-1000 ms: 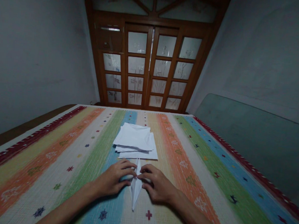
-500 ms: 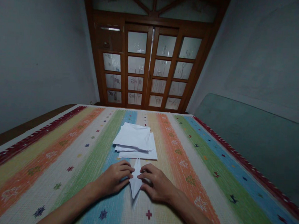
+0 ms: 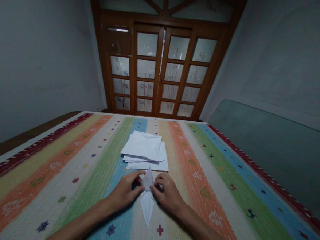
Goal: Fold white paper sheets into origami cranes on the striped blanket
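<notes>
Holding folded white paper (image 3: 147, 205) by its middle with left hand (image 3: 129, 189) and right hand (image 3: 168, 193), both curled nearly closed (just near white paper stack (image 3: 144, 146)).

Crisp white folded paper (image 3: 147, 208) and a stack of plain white sheets (image 3: 143, 146) contrast with a tablecloth (image 3: 90, 181) striped in dark red, yellow, orange, white, green and blue, its bands dotted with crosses and star-like motifs in red, navy and green. Brown wooden doors (image 3: 161, 20) hold pale panes (image 3: 146, 68) patterned with plant-like designs, amid grey walls (image 3: 41, 53) and a grey-green panel (image 3: 271, 131).
</notes>
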Tool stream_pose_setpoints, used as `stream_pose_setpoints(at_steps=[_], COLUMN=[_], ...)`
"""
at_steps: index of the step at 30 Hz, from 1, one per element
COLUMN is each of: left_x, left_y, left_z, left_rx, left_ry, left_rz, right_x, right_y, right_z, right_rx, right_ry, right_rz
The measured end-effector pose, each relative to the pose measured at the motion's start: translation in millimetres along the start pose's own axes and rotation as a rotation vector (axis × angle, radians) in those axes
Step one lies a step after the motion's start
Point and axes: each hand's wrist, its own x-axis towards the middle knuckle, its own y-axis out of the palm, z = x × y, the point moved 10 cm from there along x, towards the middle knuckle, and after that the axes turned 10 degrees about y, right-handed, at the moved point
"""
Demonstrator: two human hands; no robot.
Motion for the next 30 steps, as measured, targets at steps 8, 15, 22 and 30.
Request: stream_pose_setpoints(at_steps=[8,15,22,30], left_x=[-3,-6,-5,-8], left_y=[5.2,6.7,1.5,-4.5], left_z=[4,-3,-4,-9], left_rx=[-0.048,0.068,0.214,0.383], left_ry=[-0.087,-0.045,-0.079,-0.076], left_rz=[-0.11,-0.138,-0.08,-0.096], right_x=[1,-2,-3,-8], right_y=[0,-3,-9,-10], right_z=[-2,-3,-7,-8], right_rx=[-0.07,-0.067,-0.109,-0.066], right_ry=[0.12,0.157,0.193,0.164], right_rz=[-0.054,-0.121,-0.194,-0.214])
